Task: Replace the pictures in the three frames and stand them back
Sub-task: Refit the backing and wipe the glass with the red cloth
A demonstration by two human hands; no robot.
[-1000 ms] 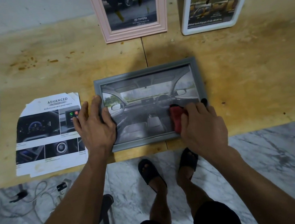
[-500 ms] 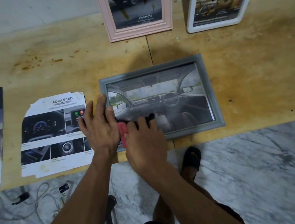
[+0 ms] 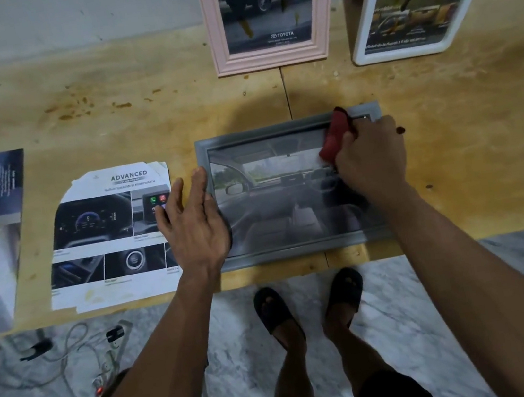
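At centre frame, the grey rectangular picture frame (image 3: 293, 190) is lying flat on the wooden table (image 3: 108, 119). The left hand (image 3: 195, 223), fingers spread, is pressing its left edge; the right hand (image 3: 371, 157) is gripping a red cloth (image 3: 335, 141) against its upper-right corner.

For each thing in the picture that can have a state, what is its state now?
Grey picture frame: lying flat, face up, car-interior picture inside.
Pink picture frame: standing upright, truck picture inside.
White picture frame: standing, tilted, picture inside.
Red cloth: bunched, on the grey frame's far right corner.
Right hand: holds the cloth.
Left hand: fingers straight, rests on the grey frame's left edge.
Loose printed sheet: lying flat, unframed.
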